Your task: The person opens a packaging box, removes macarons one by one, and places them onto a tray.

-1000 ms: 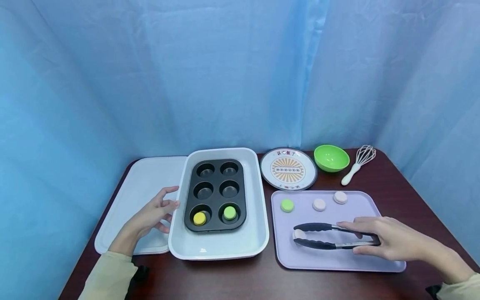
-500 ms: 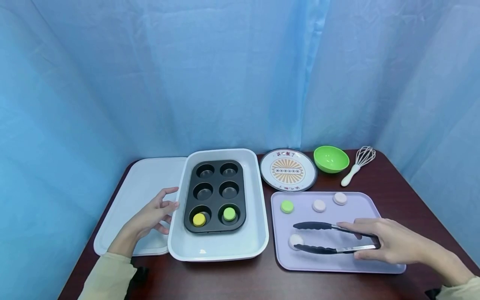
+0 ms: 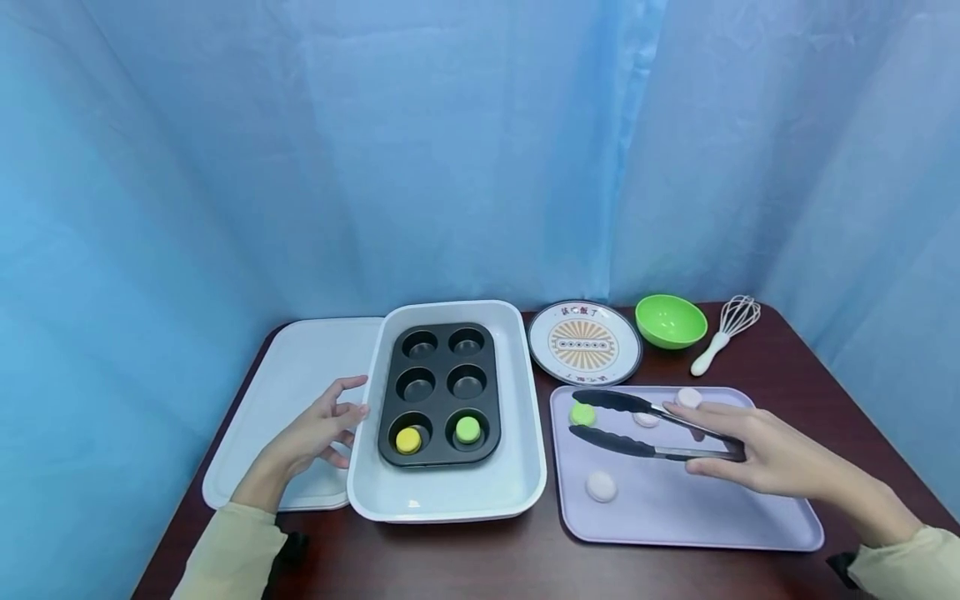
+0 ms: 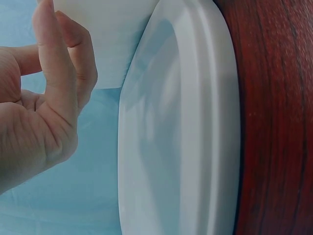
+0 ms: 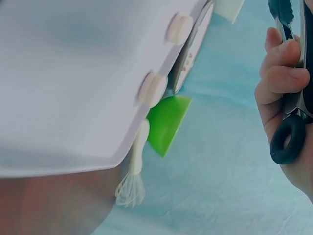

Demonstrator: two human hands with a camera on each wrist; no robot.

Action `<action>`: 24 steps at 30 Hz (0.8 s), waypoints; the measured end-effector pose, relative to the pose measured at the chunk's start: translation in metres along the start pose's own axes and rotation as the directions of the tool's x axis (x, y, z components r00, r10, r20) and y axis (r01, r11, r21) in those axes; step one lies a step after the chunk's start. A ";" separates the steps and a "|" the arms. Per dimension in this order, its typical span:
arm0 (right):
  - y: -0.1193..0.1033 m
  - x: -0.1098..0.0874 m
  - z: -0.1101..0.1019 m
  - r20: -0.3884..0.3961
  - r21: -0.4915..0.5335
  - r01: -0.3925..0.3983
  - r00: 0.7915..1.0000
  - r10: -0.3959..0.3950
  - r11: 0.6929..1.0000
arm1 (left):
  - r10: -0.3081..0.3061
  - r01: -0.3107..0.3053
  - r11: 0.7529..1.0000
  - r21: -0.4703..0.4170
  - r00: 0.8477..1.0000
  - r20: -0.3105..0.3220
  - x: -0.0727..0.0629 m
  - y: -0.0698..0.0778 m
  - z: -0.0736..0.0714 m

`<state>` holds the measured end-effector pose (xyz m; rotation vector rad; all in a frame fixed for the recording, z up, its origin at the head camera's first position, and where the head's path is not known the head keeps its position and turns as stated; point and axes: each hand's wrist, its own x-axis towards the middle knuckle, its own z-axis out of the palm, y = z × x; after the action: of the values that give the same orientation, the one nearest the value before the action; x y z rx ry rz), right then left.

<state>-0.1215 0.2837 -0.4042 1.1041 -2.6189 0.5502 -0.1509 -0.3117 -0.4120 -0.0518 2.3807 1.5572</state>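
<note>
My right hand (image 3: 761, 450) grips black-tipped kitchen tongs (image 3: 615, 442) above the lilac tray (image 3: 697, 508). Their arms are spread with nothing between the tips, near a green macaron (image 3: 582, 414). A pale macaron (image 3: 602, 486) lies nearer the tray's front; another (image 3: 646, 421) is partly covered by the tongs, and a third (image 3: 688, 397) sits by the back rim. My left hand (image 3: 311, 429), fingers loosely bent, is at the left rim of a white basin (image 3: 457, 504); contact is unclear. A dark muffin tin (image 3: 441, 400) inside bears a yellow macaron (image 3: 408, 441) and a green one (image 3: 467, 430).
A white tray (image 3: 285, 367) lies at the left, partly under or behind the basin. Along the back stand a patterned plate (image 3: 585, 343), a green bowl (image 3: 671, 322) and a whisk (image 3: 726, 333). The dark wooden table (image 3: 465, 567) ends before a blue curtain.
The tongs have let go of the pale macaron, which stays on the lilac tray. My right hand has lifted them away towards the green macaron. My left hand keeps its place by the basin.
</note>
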 end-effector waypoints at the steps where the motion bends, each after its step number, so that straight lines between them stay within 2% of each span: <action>1: -0.002 0.004 -0.001 0.003 -0.008 0.000 1.000 0.000 1.000 | -0.001 0.001 1.000 0.001 1.000 0.000 0.000 0.000 0.000; 4: -0.009 0.020 -0.003 0.008 -0.028 0.015 1.000 -0.014 1.000 | -0.005 0.005 1.000 0.007 1.000 -0.001 0.001 0.001 0.001; 11: -0.031 0.064 -0.008 -0.007 0.001 0.134 0.991 -0.134 0.991 | -0.010 0.010 1.000 0.010 1.000 0.005 -0.001 0.003 0.001; 16: -0.048 0.093 -0.007 0.024 -0.013 0.181 0.983 -0.180 0.983 | -0.011 0.011 1.000 0.013 1.000 0.001 -0.002 0.003 0.001; 21: -0.059 0.124 -0.001 0.054 -0.067 0.257 0.966 -0.254 0.964 | -0.012 0.012 1.000 0.013 1.000 0.003 -0.002 0.005 0.002; 24: -0.067 0.143 0.003 0.103 -0.098 0.286 0.956 -0.276 0.953 | -0.011 0.011 1.000 0.013 1.000 0.007 -0.002 0.005 0.002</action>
<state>-0.1705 0.1487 -0.3385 1.4609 -2.4651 0.2954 -0.1496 -0.3082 -0.4073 -0.0569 2.3808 1.5342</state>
